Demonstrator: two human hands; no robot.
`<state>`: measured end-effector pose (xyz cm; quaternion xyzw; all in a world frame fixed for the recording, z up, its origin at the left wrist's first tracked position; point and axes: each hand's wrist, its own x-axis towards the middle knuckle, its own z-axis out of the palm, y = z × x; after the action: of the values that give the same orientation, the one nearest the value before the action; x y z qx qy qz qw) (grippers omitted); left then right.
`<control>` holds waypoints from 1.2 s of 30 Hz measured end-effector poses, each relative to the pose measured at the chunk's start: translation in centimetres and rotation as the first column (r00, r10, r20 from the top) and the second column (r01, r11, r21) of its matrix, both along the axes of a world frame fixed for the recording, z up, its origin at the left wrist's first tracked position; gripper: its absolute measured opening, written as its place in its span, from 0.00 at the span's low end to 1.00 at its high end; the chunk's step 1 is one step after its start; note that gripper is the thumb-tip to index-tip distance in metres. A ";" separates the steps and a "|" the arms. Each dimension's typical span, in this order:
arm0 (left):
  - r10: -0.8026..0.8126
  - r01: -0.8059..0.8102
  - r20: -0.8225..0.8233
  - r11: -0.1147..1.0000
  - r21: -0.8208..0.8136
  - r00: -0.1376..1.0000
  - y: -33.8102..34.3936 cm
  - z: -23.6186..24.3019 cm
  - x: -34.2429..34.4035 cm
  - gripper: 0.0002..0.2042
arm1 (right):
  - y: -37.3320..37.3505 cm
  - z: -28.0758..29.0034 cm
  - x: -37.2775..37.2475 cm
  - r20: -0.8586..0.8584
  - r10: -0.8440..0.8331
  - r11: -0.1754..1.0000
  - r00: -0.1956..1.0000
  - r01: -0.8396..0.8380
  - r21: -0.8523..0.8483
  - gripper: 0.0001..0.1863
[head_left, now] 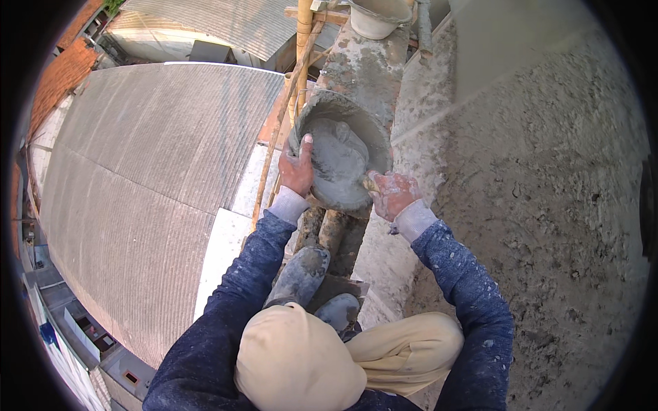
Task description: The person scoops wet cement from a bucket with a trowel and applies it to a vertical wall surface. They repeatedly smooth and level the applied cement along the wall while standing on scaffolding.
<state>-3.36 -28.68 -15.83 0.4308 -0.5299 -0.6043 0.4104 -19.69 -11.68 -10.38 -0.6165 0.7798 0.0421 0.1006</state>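
Observation:
A mortar-crusted bucket point(370, 130) sits in front of me, partly filled with wet grey mortar point(332, 164) that has a raised lump near its middle. My left hand point(297, 166) grips the bucket's left side, thumb up over the rim. My right hand point(394, 196) is closed on a pale tool handle point(372, 183) at the bucket's right side; the tool's working end is hidden, apparently in the mortar. Below the bucket are bamboo poles point(332, 229) and my muddy grey boots point(298, 270).
A second bucket point(373, 26) stands farther along the narrow ledge point(356, 72). Bamboo scaffold poles point(303, 38) rise at the left of the ledge, beside a drop to corrugated roofs point(151, 171). A rough plastered surface point(534, 205) fills the right side.

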 end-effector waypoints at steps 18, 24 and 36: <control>-0.036 0.035 -0.045 0.999 -0.019 0.998 -0.8 -1.4 0.4 0.33 | -2.3 11.0 -2.6 -0.383 0.050 0.943 0.922 -0.169 -0.285 0.23; -0.050 0.048 -0.045 0.998 -0.045 0.998 0.2 0.7 0.1 0.27 | -2.8 2.9 -2.0 -0.153 0.090 0.995 0.984 -0.097 -0.038 0.21; 0.077 -0.078 -0.053 0.997 -0.011 0.996 -0.1 -0.3 -1.1 0.26 | 2.8 5.8 -0.9 0.088 -0.113 0.993 0.990 0.116 -0.027 0.24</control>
<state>-4.41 -28.81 -16.11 0.4324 -0.5058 -0.5954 0.4502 -20.64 -8.89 -4.59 -0.5734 0.8095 -0.0030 0.1265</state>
